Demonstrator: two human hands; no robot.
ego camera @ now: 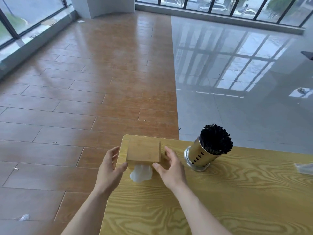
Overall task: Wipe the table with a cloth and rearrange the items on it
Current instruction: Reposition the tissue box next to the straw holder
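Observation:
A wooden tissue box point(143, 150) stands at the far left corner of the yellow wood-grain table point(220, 200), with a white tissue point(141, 173) hanging out of its near side. My left hand point(109, 168) is just left of the box and my right hand point(170, 167) just right of it. Both have their fingers spread. The thumbs sit close to the box's near corners, while the fingers stay a little off its sides. Neither hand holds anything.
A perforated metal holder full of black chopsticks point(207, 149) stands right of the box near the far edge. A pale crumpled thing point(304, 168) lies at the table's right side. Beyond the table edge are the wooden floor and grey tiles.

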